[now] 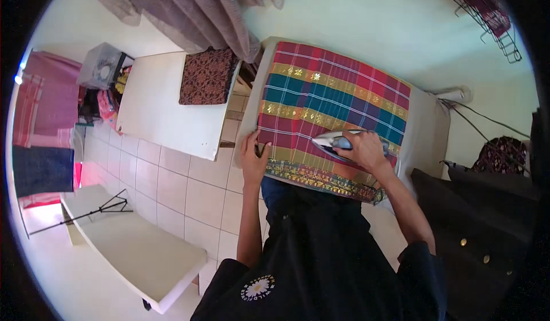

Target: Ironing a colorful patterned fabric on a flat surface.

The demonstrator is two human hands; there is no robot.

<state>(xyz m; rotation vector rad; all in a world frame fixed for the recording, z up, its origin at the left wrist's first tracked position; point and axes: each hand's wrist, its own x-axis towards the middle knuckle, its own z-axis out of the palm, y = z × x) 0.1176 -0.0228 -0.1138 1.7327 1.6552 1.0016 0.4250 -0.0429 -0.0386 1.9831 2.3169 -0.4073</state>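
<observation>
A plaid cloth [332,100] in maroon, green and gold with shiny gold motifs lies spread over a padded pale board [427,120]. My right hand [366,151] is closed round the handle of a clothes iron [329,142], whose soleplate rests on the lower right part of the cloth. The iron's tip points left. At the cloth's left edge is my left hand [254,158], its thumb and fingers apart and touching the fabric. Some of its fingertips are hard to make out against the dark edge.
Left of the board stands a white table [166,103] with a folded brown patterned cloth [207,76] on it. Grey curtains [195,12] hang behind. A cable [487,113] runs at the right, above a dark cabinet [458,229]. A pale bench [132,241] stands lower left.
</observation>
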